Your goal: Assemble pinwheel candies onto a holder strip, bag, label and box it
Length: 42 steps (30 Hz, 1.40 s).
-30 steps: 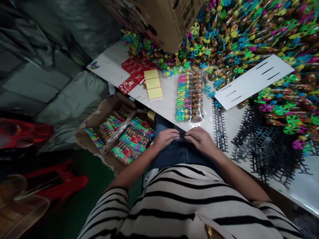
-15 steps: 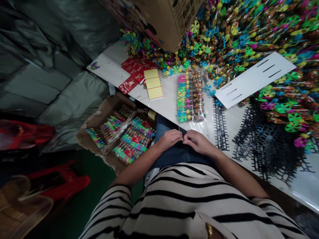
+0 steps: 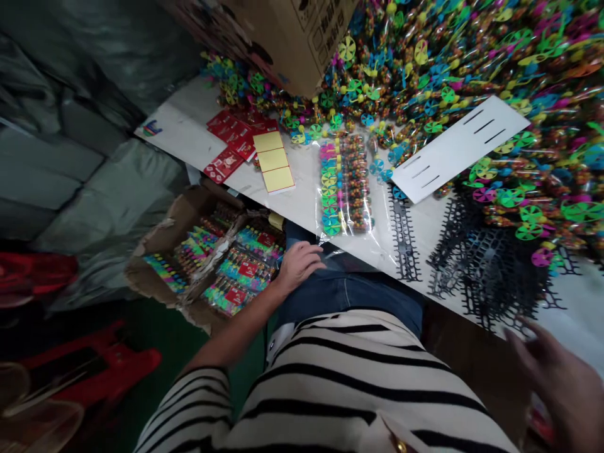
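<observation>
A clear bag (image 3: 349,185) of candy tubes with coloured fan tops lies on the white table, its open end hanging over the front edge. My left hand (image 3: 302,263) is just below the bag's near left corner, above my lap, fingers loosely spread; it is not clear whether they touch the film. Over at the lower right, my right hand (image 3: 550,362) is blurred, with thumb and fingers apart and nothing seen between them. It is near a pile of black plastic mesh strips (image 3: 500,277).
Red cards (image 3: 231,138) and yellow cards (image 3: 274,160) lie left of the bag. A slotted white board (image 3: 460,148) rests beside a large heap of candy tubes (image 3: 425,75). One carton (image 3: 287,44) stands at the back; an open carton (image 3: 165,226) of packed bags sits below left.
My hands were together at the table edge and have parted. The right hand moved far right and opened; the left shifted slightly left, and its fingers spread. The view has shifted a little.
</observation>
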{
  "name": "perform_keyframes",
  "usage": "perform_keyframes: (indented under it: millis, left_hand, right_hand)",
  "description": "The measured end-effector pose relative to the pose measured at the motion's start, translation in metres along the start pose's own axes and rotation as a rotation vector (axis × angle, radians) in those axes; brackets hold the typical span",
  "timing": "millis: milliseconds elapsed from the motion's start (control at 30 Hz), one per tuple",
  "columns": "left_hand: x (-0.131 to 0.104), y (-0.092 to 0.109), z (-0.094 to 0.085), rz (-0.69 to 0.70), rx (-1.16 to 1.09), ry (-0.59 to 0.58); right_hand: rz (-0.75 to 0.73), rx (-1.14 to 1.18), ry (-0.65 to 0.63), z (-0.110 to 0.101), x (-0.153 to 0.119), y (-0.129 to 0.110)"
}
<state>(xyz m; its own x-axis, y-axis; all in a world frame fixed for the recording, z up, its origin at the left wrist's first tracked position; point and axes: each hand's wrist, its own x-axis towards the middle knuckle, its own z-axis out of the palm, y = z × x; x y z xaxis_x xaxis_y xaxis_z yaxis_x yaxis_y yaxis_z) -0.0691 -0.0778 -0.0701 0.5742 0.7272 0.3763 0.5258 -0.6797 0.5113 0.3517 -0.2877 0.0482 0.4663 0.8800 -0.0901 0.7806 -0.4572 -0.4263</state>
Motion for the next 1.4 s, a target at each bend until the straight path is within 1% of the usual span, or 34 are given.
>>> perform_keyframes:
  millis: [33, 67, 133, 167, 233, 267, 333, 400, 433, 467, 533, 600, 633, 667, 800, 833, 900, 967, 1000, 1067, 1167, 1233, 1300, 1400]
  left_hand:
    - [0.0, -0.002, 0.002, -0.005, 0.053, 0.015]
    - [0.001, -0.003, 0.004, -0.007, 0.097, 0.029]
    - [0.006, -0.006, 0.01, 0.005, 0.156, 0.043]
    - [0.009, -0.008, 0.012, 0.023, 0.17, 0.041]
    - [0.016, -0.009, 0.016, 0.081, 0.176, 0.027]
    - [0.02, -0.009, 0.017, 0.115, 0.166, 0.021]
    - [0.024, -0.01, 0.017, 0.161, 0.132, 0.019]
    - [0.025, -0.011, 0.015, 0.166, 0.108, 0.03]
    - [0.024, -0.012, 0.014, 0.162, 0.103, 0.033]
    - [0.023, -0.013, 0.013, 0.159, 0.099, 0.035]
    - [0.02, -0.015, 0.013, 0.16, 0.092, 0.029]
    - [0.018, -0.016, 0.014, 0.161, 0.092, 0.025]
    - [0.018, -0.016, 0.015, 0.162, 0.098, 0.025]
    - [0.019, -0.016, 0.016, 0.165, 0.105, 0.027]
    - [0.028, -0.016, 0.017, 0.171, 0.076, -0.014]
    - [0.031, -0.017, 0.016, 0.17, 0.049, -0.032]
    - [0.036, -0.018, 0.014, 0.157, -0.026, -0.055]
    - [0.041, -0.019, 0.011, 0.09, -0.125, -0.04]
    - [0.044, -0.019, 0.01, 0.027, -0.173, -0.02]
    - [0.051, -0.017, 0.009, -0.145, -0.227, 0.041]
    - [0.066, -0.011, 0.009, -0.419, -0.202, 0.103]
    - [0.078, -0.008, 0.012, -0.571, -0.153, 0.103]
    - [0.089, -0.005, 0.014, -0.694, -0.048, 0.07]
    - [0.102, -0.002, 0.016, -0.787, 0.183, -0.031]
  right_hand:
    - [-0.136, -0.029, 0.059, 0.023, 0.016, -0.009]
    - [-0.321, -0.043, 0.082, 0.047, 0.033, -0.021]
    - [-0.626, -0.115, -0.012, 0.092, 0.066, -0.049]
    - [-0.739, -0.149, -0.053, 0.109, 0.079, -0.062]
    - [-0.888, -0.196, -0.094, 0.132, 0.097, -0.084]
    - [-0.942, -0.205, -0.093, 0.138, 0.103, -0.091]
    - [-1.035, -0.197, -0.075, 0.142, 0.109, -0.094]
    - [-1.123, -0.177, -0.099, 0.139, 0.114, -0.088]
    - [-1.145, -0.169, -0.119, 0.137, 0.117, -0.084]
    - [-1.14, -0.166, -0.123, 0.136, 0.12, -0.08]
    - [-1.075, -0.184, -0.081, 0.135, 0.127, -0.074]
    - [-1.009, -0.216, -0.012, 0.137, 0.134, -0.075]
    - [-1.012, -0.226, 0.013, 0.139, 0.138, -0.078]
    - [-1.045, -0.229, 0.031, 0.142, 0.142, -0.082]
    - [-1.277, -0.163, 0.071, 0.15, 0.154, -0.099]
    - [-1.297, -0.122, 0.081, 0.151, 0.157, -0.101]
    - [-1.243, 0.005, 0.074, 0.153, 0.161, -0.105]
    - [-1.096, 0.163, 0.023, 0.156, 0.163, -0.108]
    - [-1.007, 0.238, -0.008, 0.158, 0.164, -0.111]
    - [-0.843, 0.366, -0.046, 0.16, 0.166, -0.118]
    - [-0.629, 0.456, -0.096, 0.161, 0.169, -0.135]
    - [-0.518, 0.427, -0.137, 0.16, 0.171, -0.147]
    - [-0.431, 0.32, -0.164, 0.158, 0.172, -0.158]
    - [-0.32, 0.101, -0.216, 0.157, 0.177, -0.174]
